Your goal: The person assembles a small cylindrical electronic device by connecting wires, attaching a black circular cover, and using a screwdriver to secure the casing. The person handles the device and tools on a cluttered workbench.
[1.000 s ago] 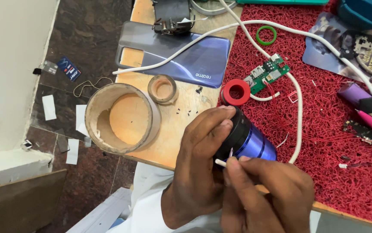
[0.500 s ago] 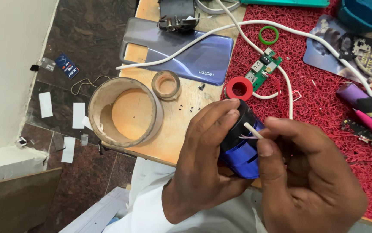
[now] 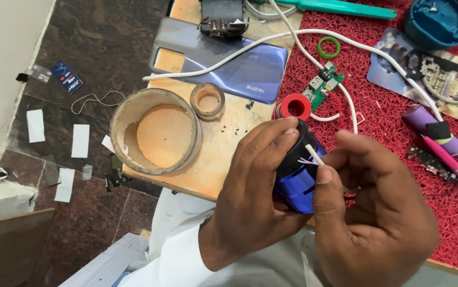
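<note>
My left hand (image 3: 250, 186) wraps around a blue and black cylindrical device (image 3: 297, 180) held over the table's near edge. My right hand (image 3: 372, 212) sits just right of it, thumb and fingers pinching a thin white stick (image 3: 314, 154) whose tip pokes up beside the device's black end. Fine wires show at the device next to the stick. What lies under my right palm is hidden.
A large wooden ring (image 3: 154, 130) and a small tape roll (image 3: 207, 100) lie on the wooden table (image 3: 223, 138). A phone back cover (image 3: 239, 69), red ring (image 3: 295, 106), green circuit board (image 3: 322, 85), white cable (image 3: 346, 101) and pink-purple tools (image 3: 441, 138) lie near the red mat (image 3: 388, 117).
My right hand has risen from below the device to its right side, carrying the white stick up to the black end. The left hand kept its hold and turned the device slightly.
</note>
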